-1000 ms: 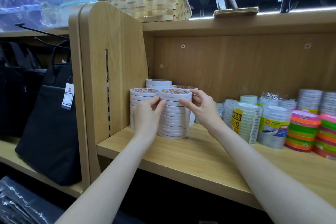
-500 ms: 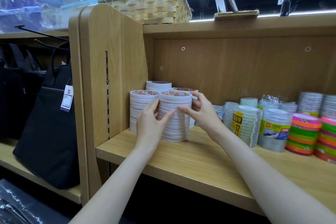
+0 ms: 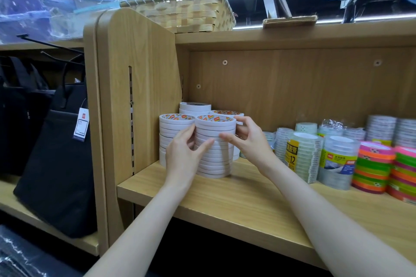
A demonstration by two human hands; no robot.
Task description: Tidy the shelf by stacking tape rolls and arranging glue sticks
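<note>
A tall stack of thin white tape rolls (image 3: 215, 141) stands on the wooden shelf (image 3: 236, 200) near its left wall. My left hand (image 3: 184, 155) cups the stack's left front, thumb and fingers on its side. My right hand (image 3: 245, 139) holds the stack's right side at mid height, fingertips on the front. A second white stack (image 3: 174, 129) stands just left, touching the wall side. Two more white stacks (image 3: 195, 108) sit behind, partly hidden. No glue sticks are in sight.
Wrapped packs of clear tape (image 3: 301, 155) and stacks of bright coloured tape (image 3: 373, 166) fill the shelf's right. The upright side panel (image 3: 135, 87) bounds the left. A wicker basket (image 3: 186, 11) sits on top. Black bags (image 3: 56, 164) hang at left.
Both hands slid down from the top of the front stack to its middle, still pressed around it. The stack has stayed in place.
</note>
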